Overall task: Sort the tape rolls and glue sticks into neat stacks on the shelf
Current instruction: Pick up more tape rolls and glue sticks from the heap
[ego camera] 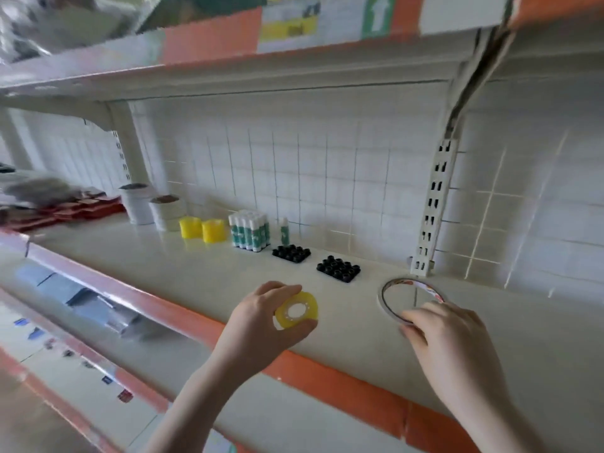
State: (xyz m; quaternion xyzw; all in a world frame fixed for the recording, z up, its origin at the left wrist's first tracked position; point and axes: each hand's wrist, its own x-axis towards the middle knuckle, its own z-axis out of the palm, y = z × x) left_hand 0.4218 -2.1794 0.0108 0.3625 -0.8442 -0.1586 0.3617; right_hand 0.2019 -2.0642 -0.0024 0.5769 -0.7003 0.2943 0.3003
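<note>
Head view: left hand (261,318) is raised just above the front part of the shelf (183,273). Its fingers and thumb are curled round a small yellow tape roll (296,310), which is held with its white core facing the camera. The roll is clear of the shelf surface.

Right hand (447,335) is lowered onto the shelf to the right of the left hand. Its fingertips (412,318) rest on the near rim of a large thin tape ring (389,304), which lies flat on the shelf close to the slotted white upright (434,210). The fingers are bent over the rim; whether they actually pinch the ring or only touch it cannot be told, as the hand hides the contact.

Further back on the shelf, from left to right:
- two white tape stacks (153,207), standing beside each other near the tiled back wall (327,178);
- two yellow tape stacks (202,228), just beside each other;
- a block of upright glue sticks (250,232) with white and green bodies;
- one single glue stick (283,231), standing apart to the right of the block;
- two black trays of small round caps (315,259), possibly glue stick tops, set near each other.

Red packets (81,207) lie at the far left, blurred. An orange strip (343,384) runs along the front edge of the shelf.
</note>
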